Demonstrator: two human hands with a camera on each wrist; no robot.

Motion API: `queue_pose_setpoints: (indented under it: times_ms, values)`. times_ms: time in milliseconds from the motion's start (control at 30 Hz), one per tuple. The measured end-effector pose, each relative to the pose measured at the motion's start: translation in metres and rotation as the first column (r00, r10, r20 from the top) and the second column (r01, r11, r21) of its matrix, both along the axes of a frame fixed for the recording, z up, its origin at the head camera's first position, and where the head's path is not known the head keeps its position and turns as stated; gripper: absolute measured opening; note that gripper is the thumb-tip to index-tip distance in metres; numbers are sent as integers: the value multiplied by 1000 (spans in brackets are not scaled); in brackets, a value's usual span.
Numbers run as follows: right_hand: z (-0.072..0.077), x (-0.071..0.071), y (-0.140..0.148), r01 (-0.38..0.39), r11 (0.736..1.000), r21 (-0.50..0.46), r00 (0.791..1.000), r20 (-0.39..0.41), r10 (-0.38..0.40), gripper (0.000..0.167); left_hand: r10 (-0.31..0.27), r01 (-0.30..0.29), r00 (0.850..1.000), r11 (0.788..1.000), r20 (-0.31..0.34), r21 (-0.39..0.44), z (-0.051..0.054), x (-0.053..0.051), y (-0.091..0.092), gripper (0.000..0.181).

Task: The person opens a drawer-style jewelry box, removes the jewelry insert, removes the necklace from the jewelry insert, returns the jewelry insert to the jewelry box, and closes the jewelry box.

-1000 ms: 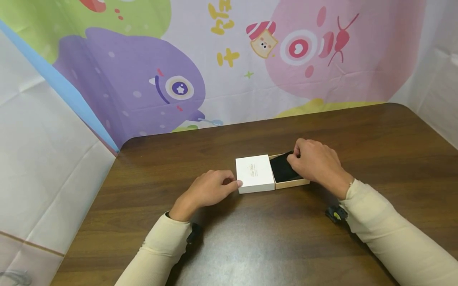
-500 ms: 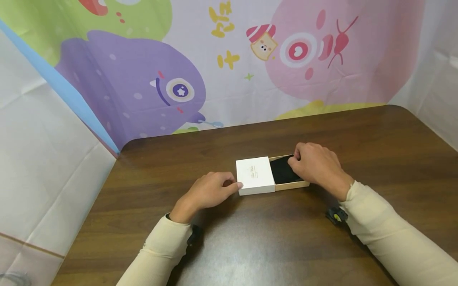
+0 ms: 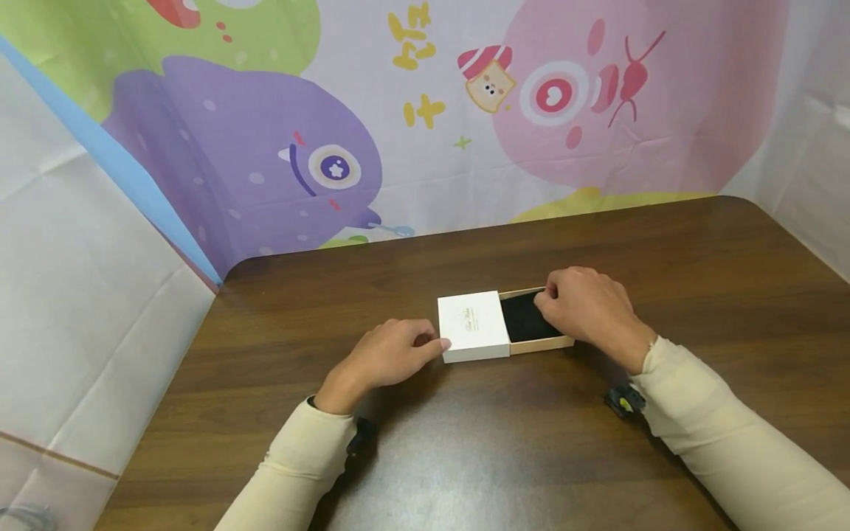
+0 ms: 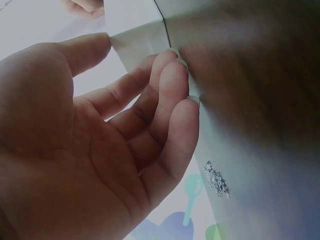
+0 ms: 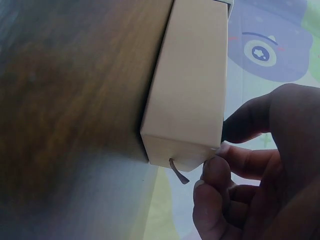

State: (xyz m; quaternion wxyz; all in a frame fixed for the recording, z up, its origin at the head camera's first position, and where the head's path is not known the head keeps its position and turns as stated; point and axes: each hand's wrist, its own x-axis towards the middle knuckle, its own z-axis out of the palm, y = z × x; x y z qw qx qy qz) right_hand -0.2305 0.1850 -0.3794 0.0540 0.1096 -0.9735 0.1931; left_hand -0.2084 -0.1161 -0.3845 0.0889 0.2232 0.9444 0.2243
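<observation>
A slide-out gift box lies on the table, its white printed sleeve (image 3: 473,324) on the left and its cream drawer (image 3: 541,344) pulled partway out to the right. A flat black pad (image 3: 527,317) lies in the drawer. My left hand (image 3: 392,352) is at the sleeve's left end, thumb touching the near corner and fingers loosely bent. My right hand (image 3: 587,306) pinches at the pad's right edge by the drawer rim; its fingertips partly hide that edge. In the right wrist view a short brown ribbon tab (image 5: 178,172) hangs from the drawer's end.
A small silver chain (image 4: 216,181) lies on the table beyond my left fingers in the left wrist view. The brown wooden table (image 3: 465,442) extends toward me. Behind it hangs a cartoon-printed cloth (image 3: 432,169), with pale panels at both sides.
The black pad's raised corner has gone down and it now lies flatter in the drawer. My right hand has stayed at its edge; the left hand keeps its place on the sleeve.
</observation>
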Motion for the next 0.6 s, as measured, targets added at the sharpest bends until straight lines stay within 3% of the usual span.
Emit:
queue_pose_setpoints:
  times_ms: [600]
  values:
    - [1,0,0,-18,1000,20,998,61,16,31,-1,1,1000,1000,0,2,0,0,-1,24]
